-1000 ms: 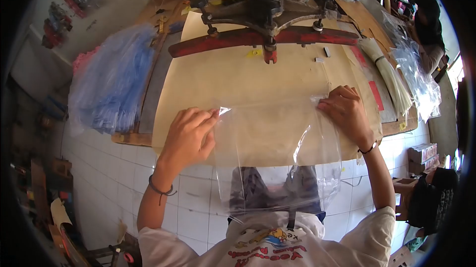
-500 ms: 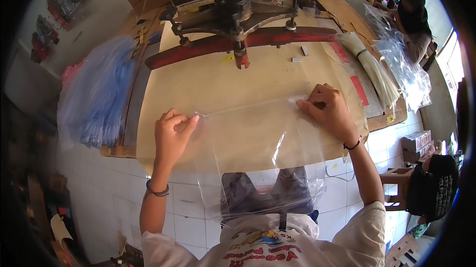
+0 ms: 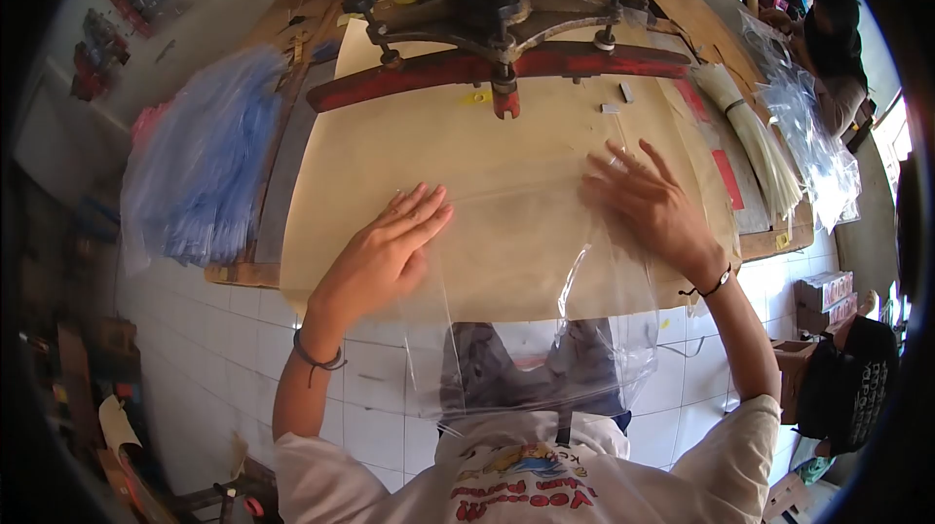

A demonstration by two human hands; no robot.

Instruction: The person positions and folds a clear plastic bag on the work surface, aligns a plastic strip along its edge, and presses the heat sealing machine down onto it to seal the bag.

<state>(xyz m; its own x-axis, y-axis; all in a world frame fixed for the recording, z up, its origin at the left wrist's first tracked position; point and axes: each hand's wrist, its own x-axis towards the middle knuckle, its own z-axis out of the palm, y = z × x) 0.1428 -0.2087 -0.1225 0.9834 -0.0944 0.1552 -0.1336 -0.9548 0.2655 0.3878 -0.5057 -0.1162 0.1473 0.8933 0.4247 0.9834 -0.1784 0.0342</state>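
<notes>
Laid out over near side of brown paper (image 3: 380,134), clear plastic sheet (image 3: 516,242), near end overhanging, not under red bar (image 3: 409,78). At far corners, left hand (image 3: 385,251) with fingers nearly together, right hand (image 3: 648,207) with fingers spread.

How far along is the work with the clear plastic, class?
Done: the plastic is partly laid on the brown paper. In hand: the left hand and blurred right hand are open at its far corners, perhaps flattening it. Left, probably: bringing it under the red bar; its far edge lies short of that.
</notes>
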